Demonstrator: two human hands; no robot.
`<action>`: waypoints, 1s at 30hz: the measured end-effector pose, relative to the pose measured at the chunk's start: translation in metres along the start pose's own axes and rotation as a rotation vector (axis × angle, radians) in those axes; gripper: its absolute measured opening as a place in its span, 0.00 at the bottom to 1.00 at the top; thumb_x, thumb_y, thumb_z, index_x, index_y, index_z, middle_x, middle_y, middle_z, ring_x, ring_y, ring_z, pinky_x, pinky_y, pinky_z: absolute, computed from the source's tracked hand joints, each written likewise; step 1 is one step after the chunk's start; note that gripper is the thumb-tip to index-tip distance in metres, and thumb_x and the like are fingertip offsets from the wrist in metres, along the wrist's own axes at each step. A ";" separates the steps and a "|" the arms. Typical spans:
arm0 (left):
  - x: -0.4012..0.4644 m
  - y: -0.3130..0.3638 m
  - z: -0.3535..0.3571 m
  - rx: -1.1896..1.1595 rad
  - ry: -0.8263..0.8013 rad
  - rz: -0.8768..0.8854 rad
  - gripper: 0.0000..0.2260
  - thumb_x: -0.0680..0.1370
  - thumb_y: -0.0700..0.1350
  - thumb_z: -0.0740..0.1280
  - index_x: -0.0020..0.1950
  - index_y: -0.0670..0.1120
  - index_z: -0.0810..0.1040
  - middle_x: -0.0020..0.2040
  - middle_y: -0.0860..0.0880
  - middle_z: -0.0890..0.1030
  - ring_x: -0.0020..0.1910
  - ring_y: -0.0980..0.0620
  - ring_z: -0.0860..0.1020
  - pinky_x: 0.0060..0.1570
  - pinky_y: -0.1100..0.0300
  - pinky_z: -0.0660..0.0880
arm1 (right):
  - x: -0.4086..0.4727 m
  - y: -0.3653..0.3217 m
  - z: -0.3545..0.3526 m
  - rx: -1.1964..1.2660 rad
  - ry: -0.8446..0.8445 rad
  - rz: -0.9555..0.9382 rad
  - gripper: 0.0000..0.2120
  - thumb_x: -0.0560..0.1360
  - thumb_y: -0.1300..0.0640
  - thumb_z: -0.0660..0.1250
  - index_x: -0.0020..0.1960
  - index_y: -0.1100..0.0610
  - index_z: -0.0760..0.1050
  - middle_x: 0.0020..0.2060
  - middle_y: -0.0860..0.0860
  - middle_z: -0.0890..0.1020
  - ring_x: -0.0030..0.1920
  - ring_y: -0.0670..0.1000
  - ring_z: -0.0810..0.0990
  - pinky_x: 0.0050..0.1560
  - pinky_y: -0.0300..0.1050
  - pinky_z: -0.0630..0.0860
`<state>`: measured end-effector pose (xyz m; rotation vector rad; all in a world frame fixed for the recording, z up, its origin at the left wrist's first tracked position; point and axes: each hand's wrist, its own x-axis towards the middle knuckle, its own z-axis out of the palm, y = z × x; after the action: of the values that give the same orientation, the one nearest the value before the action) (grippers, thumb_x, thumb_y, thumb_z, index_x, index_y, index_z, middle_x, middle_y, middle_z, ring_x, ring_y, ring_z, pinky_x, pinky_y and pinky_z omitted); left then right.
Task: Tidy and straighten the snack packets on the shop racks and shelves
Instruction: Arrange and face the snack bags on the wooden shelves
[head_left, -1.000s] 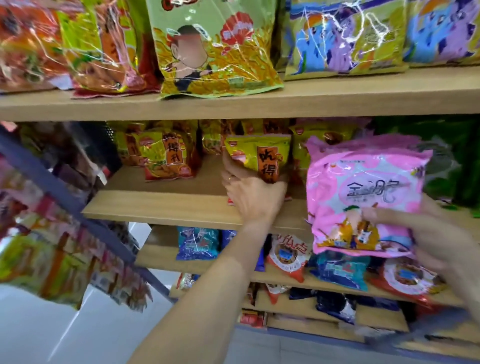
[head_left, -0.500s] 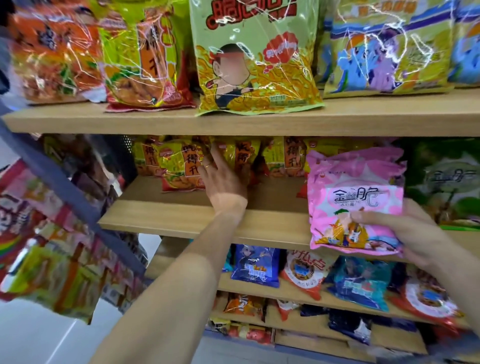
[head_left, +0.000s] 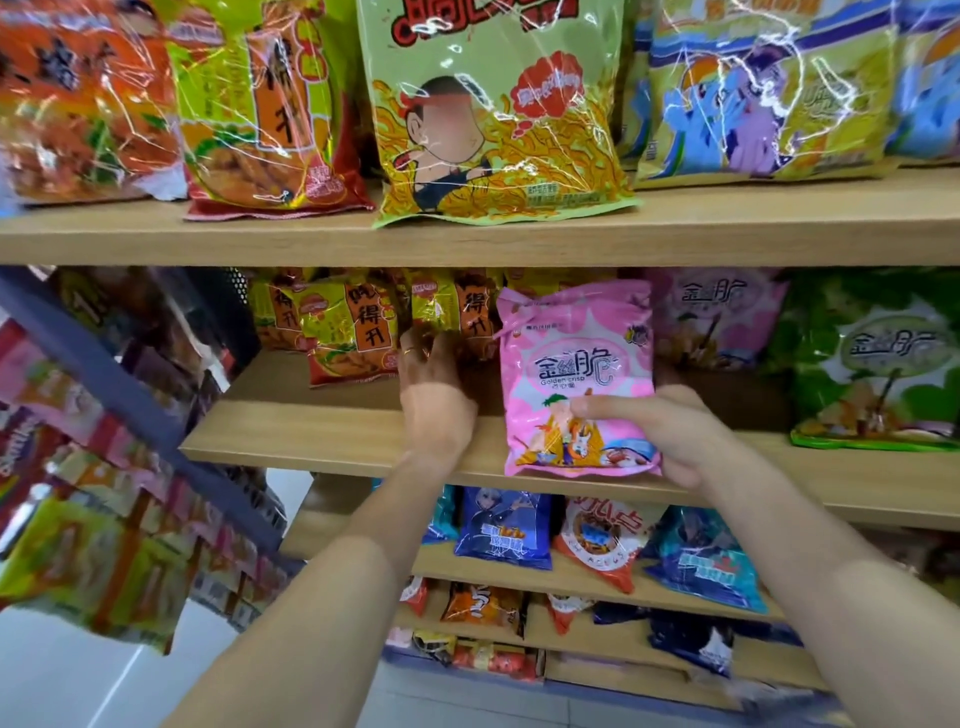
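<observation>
My right hand holds a pink snack packet upright at the front edge of the middle wooden shelf, thumb across its lower front. My left hand reaches deep onto the same shelf, its fingers against the foot of a yellow-green packet in the back row; whether they grip it I cannot tell. More yellow-green packets stand to its left. A second pink packet and a green packet stand to the right.
Large bags line the top shelf, among them a light-green cartoon bag. Lower shelves hold blue and red packets. A blue-framed rack hung with small packets juts in at the left. Grey floor shows below.
The view has tilted up and moved closer. My left hand slid right along the back row of yellow-green packets. My right hand brought the pink packet left, closer to the left hand.
</observation>
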<state>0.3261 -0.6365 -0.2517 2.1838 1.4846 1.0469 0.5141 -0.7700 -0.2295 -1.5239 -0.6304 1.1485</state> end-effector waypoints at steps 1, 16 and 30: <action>-0.002 -0.001 -0.002 -0.011 -0.012 0.006 0.27 0.71 0.28 0.67 0.68 0.44 0.77 0.76 0.40 0.64 0.72 0.37 0.70 0.68 0.49 0.73 | -0.004 0.002 -0.004 0.010 0.007 -0.015 0.62 0.36 0.44 0.90 0.65 0.67 0.74 0.54 0.61 0.85 0.54 0.61 0.85 0.61 0.60 0.80; -0.075 0.102 0.009 -0.331 -0.419 0.225 0.23 0.78 0.57 0.72 0.67 0.52 0.68 0.53 0.52 0.77 0.55 0.55 0.72 0.52 0.55 0.73 | -0.031 0.003 -0.068 -0.045 0.520 -0.349 0.17 0.67 0.61 0.78 0.53 0.56 0.79 0.46 0.52 0.84 0.48 0.53 0.83 0.47 0.40 0.80; -0.076 0.130 0.066 -0.292 -0.250 0.169 0.33 0.76 0.44 0.76 0.78 0.49 0.65 0.68 0.45 0.77 0.64 0.41 0.77 0.59 0.50 0.74 | -0.048 0.021 -0.072 -0.939 0.924 -0.539 0.26 0.66 0.52 0.82 0.50 0.65 0.72 0.45 0.63 0.77 0.48 0.65 0.78 0.44 0.57 0.76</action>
<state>0.4461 -0.7494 -0.2488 2.1611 0.9878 0.9323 0.5559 -0.8477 -0.2365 -2.2015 -0.8739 -0.3940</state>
